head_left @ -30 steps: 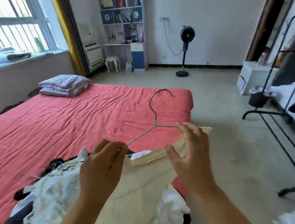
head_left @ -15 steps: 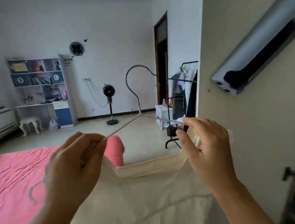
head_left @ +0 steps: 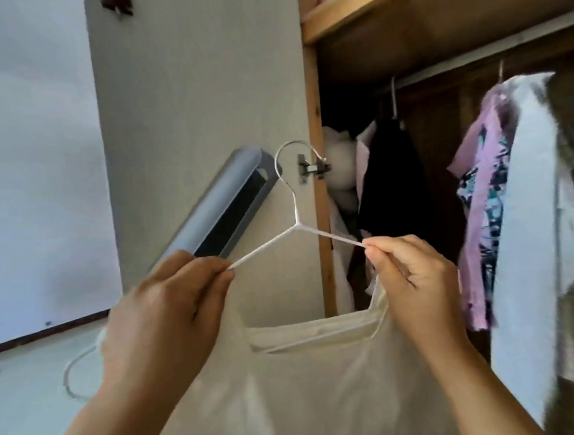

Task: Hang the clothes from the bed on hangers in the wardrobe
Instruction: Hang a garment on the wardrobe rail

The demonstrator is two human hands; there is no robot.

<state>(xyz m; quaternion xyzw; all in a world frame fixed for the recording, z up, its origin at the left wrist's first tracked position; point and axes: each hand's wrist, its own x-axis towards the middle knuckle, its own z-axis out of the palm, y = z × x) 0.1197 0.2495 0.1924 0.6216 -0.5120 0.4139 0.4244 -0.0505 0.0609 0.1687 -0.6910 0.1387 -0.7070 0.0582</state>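
I hold a white wire hanger (head_left: 295, 216) up in front of the open wardrobe, its hook pointing up. A cream garment (head_left: 312, 387) hangs on it. My left hand (head_left: 163, 316) pinches the hanger's left arm together with the garment's shoulder. My right hand (head_left: 417, 275) pinches the right arm and the other shoulder. A second wire hanger (head_left: 71, 371) loops out below my left hand. The wardrobe rail (head_left: 479, 61) runs above to the right, carrying a black garment (head_left: 392, 181), a pink patterned one (head_left: 483, 202) and a white one (head_left: 541, 231).
The open wardrobe door (head_left: 201, 104) with a grey handle (head_left: 217, 216) stands just behind the hanger. A wooden shelf (head_left: 382, 0) sits above the rail. There is a gap on the rail between the black garment and the pink one.
The view has swung from the bed round to the wardrobe. Both hands have carried the hanger with the cream garment up to the wardrobe opening, and the right hand now pinches the hanger arm.
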